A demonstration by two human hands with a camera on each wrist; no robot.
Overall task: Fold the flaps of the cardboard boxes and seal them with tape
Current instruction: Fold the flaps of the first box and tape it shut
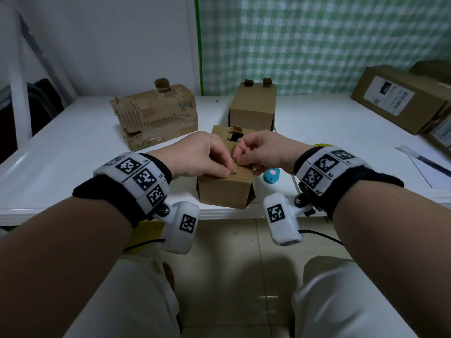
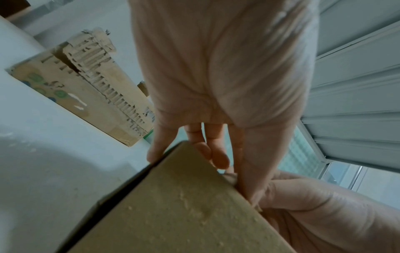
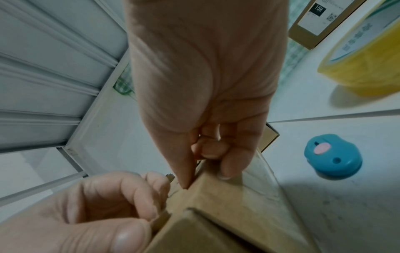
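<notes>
While my left hand point(image 1: 197, 154) and right hand point(image 1: 262, 152) pinch the small box point(image 1: 225, 189) top with curled fingers point(image 1: 225, 170), white tabletop point(image 1: 73, 142) surrounds it, green-checked curtain point(image 1: 317, 40) behind.

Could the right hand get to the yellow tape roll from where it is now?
Probably yes. The tape roll sits on the table just right of the right hand, with only the small blue cutter nearby, but that hand is busy pinching the box.

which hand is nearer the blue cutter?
Right. The right hand works on the small box right beside the blue cutter; the left hand is across the box.
</notes>
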